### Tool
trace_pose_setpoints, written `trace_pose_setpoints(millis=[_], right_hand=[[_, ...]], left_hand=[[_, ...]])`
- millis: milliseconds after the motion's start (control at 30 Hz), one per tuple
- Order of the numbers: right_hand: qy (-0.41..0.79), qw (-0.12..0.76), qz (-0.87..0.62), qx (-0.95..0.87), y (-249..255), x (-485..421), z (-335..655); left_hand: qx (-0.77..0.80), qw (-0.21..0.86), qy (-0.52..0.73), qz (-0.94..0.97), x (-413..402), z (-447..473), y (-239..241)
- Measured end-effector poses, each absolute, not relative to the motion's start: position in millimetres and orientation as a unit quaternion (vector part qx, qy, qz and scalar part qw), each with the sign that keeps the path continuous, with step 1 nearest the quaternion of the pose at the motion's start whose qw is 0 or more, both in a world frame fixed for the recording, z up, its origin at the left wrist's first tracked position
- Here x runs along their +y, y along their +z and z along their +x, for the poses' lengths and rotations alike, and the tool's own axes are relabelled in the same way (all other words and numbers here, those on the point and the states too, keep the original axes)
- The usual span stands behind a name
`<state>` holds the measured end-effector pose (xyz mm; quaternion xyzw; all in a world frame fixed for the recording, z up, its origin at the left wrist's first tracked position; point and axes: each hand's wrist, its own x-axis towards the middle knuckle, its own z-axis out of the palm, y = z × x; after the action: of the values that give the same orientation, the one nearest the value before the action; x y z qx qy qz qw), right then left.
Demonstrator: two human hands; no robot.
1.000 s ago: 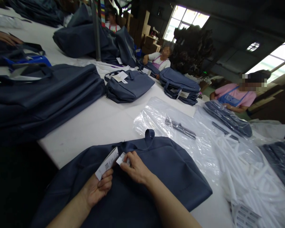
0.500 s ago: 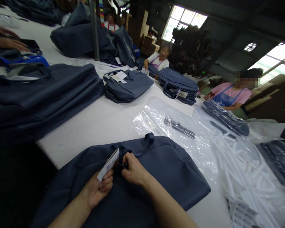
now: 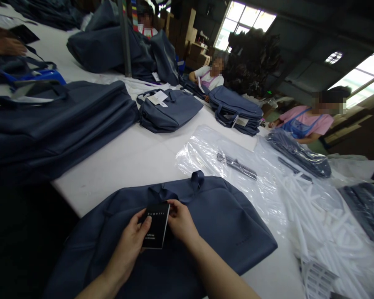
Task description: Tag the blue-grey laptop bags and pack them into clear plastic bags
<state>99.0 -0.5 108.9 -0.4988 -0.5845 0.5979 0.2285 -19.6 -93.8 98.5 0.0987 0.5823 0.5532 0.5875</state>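
Observation:
A dark blue bag (image 3: 218, 224) lies flat on the white table (image 3: 127, 162) in front of me, its handles (image 3: 193, 185) at the far edge. I hold a black hang tag (image 3: 155, 226) with small white lettering over the bag, near the handles. My left hand (image 3: 130, 245) grips the tag's left side with the thumb on its face. My right hand (image 3: 180, 220) pinches the tag's upper right corner.
Stacks of the same blue bags (image 3: 56, 120) lie at the left, with more bags (image 3: 170, 110) further along the table. Clear plastic sleeves (image 3: 237, 170) and white strips (image 3: 327, 224) cover the right side. Three other people (image 3: 308, 122) work at the table's far side; another person's hand (image 3: 4, 43) rests top left.
The tag has turned from its white side, held edge-on, to its black face towards me. My left hand shifted up onto the tag's left edge.

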Motion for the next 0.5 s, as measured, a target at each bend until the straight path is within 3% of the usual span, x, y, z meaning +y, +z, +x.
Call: trace_pose_setpoints(millis=[100,333,500], right_hand=[[0.719,0.263,-0.449,-0.462,108,-16,97],[0.772,0.281,-0.441,-0.362,114,-35,111],[0.728,0.242,-0.508,-0.391,95,-22,108]], left_hand=[[0.597,0.579,0.535,0.15,-102,-12,89],[0.627,0.558,0.483,0.25,-108,-18,75],[0.703,0.256,0.488,0.45,-115,-34,94]])
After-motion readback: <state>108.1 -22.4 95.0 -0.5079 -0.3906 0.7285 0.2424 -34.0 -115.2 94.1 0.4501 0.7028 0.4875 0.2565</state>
